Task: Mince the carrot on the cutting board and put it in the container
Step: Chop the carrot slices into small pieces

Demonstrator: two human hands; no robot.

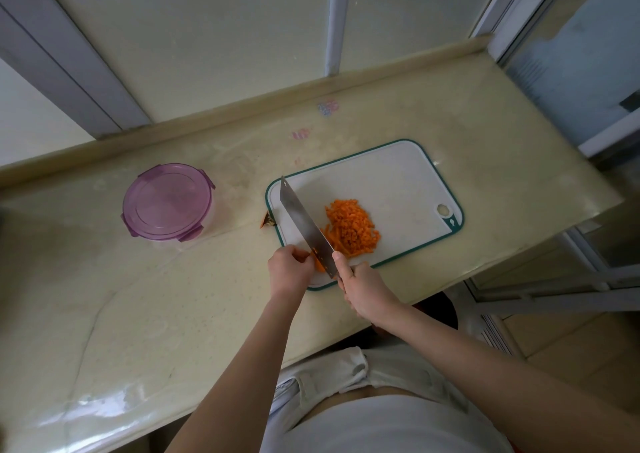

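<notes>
A: At the 7 o'clock corner of the cutting board [398, 175], the left hand [289, 271] has its fingers curled down onto the carrot strips [318, 262], pinching them against the board. The right hand [363, 290] is wrapped closed round the handle of the knife [301, 220]; the blade runs off toward 11 o'clock.

B: Where is the carrot relative to the fingers?

A: The pinched strips touch the left fingertips and sit right against the heel of the blade. More uncut strips lie just past the blade, at 2 o'clock from those fingers. The minced pile [351, 226] lies beyond them, mid-board, well apart from both hands.

B: Judgement on the cut?

A: The bundle is short, so there is little margin. Tuck the fingertips back, knuckles to the blade face, and take thin crosswise cuts. The risk, I judge, is the last stub rolling or a fingertip under the edge.

B: Destination?

A: The container [168, 207] sits on the counter [138, 297] at 9 o'clock from the board, apart from it, purple lid on. It needs opening before any transfer.
</notes>
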